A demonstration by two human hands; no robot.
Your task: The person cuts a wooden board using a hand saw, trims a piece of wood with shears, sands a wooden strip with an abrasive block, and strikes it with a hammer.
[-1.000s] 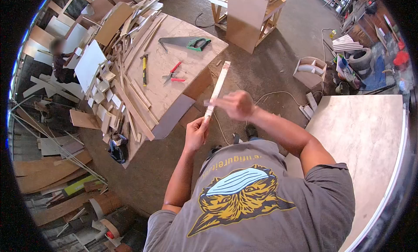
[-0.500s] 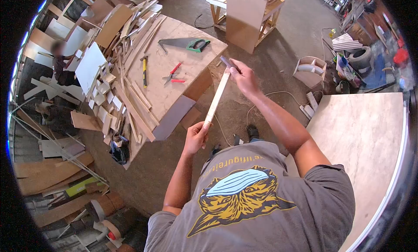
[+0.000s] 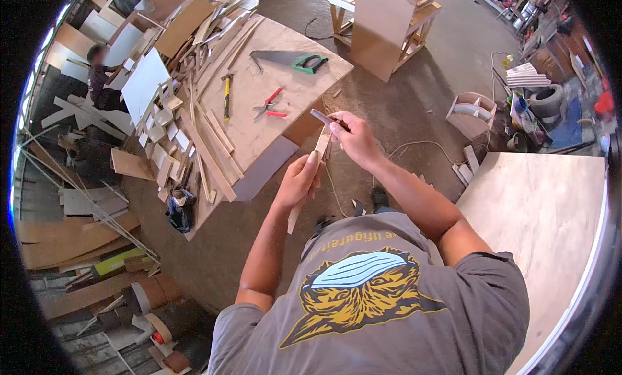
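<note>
My left hand [image 3: 300, 179] is closed around a narrow pale wooden strip [image 3: 322, 141], gripping it partway along its length. The strip's lower end sticks out beneath that hand. My right hand [image 3: 355, 140] is closed on a dark flat bar [image 3: 321, 117], whose exact kind I cannot make out. The bar lies across the strip's upper end and appears to touch it. Beyond my hands, pliers with red handles [image 3: 271, 103], a hammer with a yellow and black handle [image 3: 227, 97] and a green-handled handsaw [image 3: 310, 64] lie on the workbench [image 3: 285, 35].
Wood offcuts [image 3: 172, 132] are piled along the bench's left side. A person [image 3: 100, 83] is at the far left. A large plywood sheet [image 3: 538, 226] stands at my right. A cable [image 3: 421, 139] runs over the floor, and a wooden stand [image 3: 389, 35] is ahead.
My left hand has moved up the strip, nearer my right hand, so the lower end now shows below it. The dark bar is more slanted. The view has shifted slightly.
</note>
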